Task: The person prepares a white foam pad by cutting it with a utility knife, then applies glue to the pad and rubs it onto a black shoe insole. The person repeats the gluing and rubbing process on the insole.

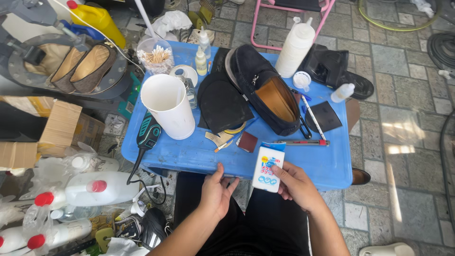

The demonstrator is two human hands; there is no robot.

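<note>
My right hand (296,186) holds a small white and blue box (267,168) upright over the near edge of a blue plastic table (199,154). My left hand (216,192) rests with fingers apart against that near edge, holding nothing. On the table lie a dark suede loafer (264,87) with a tan lining, a black sole piece (222,103), a large white cup (169,104) and a small brown sanding block (247,141).
A white squeeze bottle (295,47), small glue bottles (201,61), a jar of cotton swabs (155,56), pens and a black-teal corded tool (148,135) crowd the table. Jugs with red caps (97,187), cardboard and a machine holding shoes (80,66) stand left. A pink chair (289,9) is behind.
</note>
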